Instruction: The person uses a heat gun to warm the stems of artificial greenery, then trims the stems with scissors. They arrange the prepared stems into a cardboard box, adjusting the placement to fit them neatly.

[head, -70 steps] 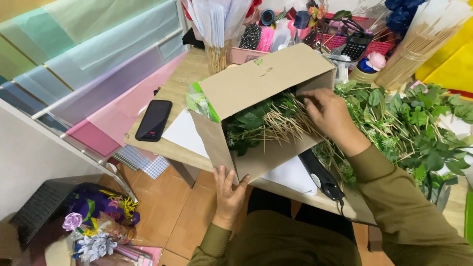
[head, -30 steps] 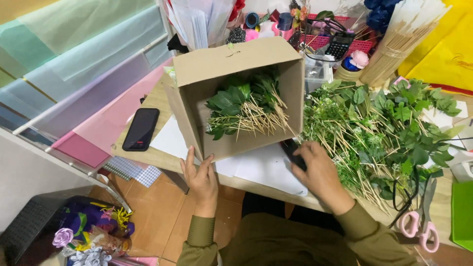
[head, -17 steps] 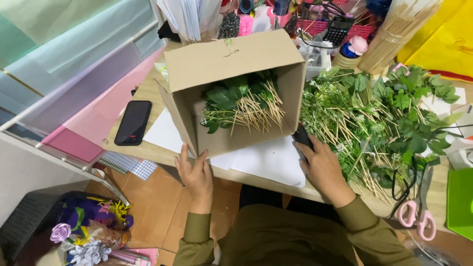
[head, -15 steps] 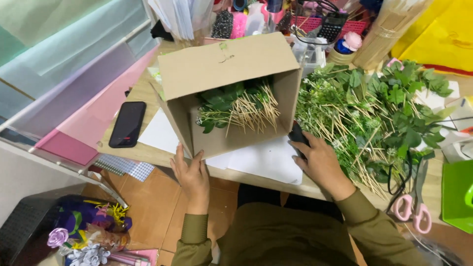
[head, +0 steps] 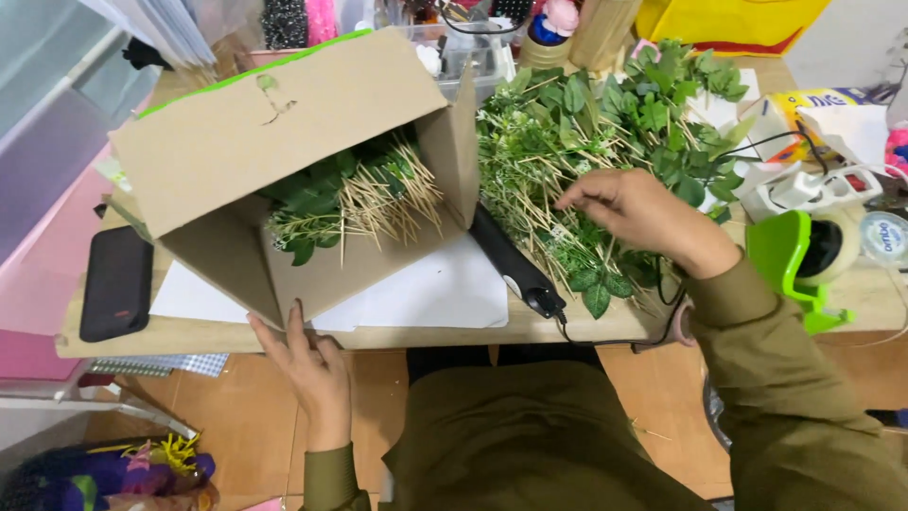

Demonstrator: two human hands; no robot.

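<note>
Head view, looking straight down: the left hand [head: 312, 364] is flat against the lower front corner of the cardboard box [head: 284, 161], fingers spread and open, gripping nothing, just pressed to the edge where the box hangs over the table [head: 189, 333]. The box lies tipped on its side, mouth facing the person, and inside it sits a bundle of leafy stems [head: 350, 199], pale stalks fanned toward the opening. Over on the other side, the right hand [head: 638, 213] is down on the big pile of greenery [head: 605, 123] heaped just beside the box, fingers loosely curled and apart, tips among the thin stalks; whether a stem is pinched there, I cannot tell. Between box and pile lies a black tool [head: 511, 265] with a cord. White paper [head: 426, 293] lies under the box. A black phone [head: 115, 284] rests well left of it. A green tape dispenser [head: 794, 260] stands near the right forearm.
</note>
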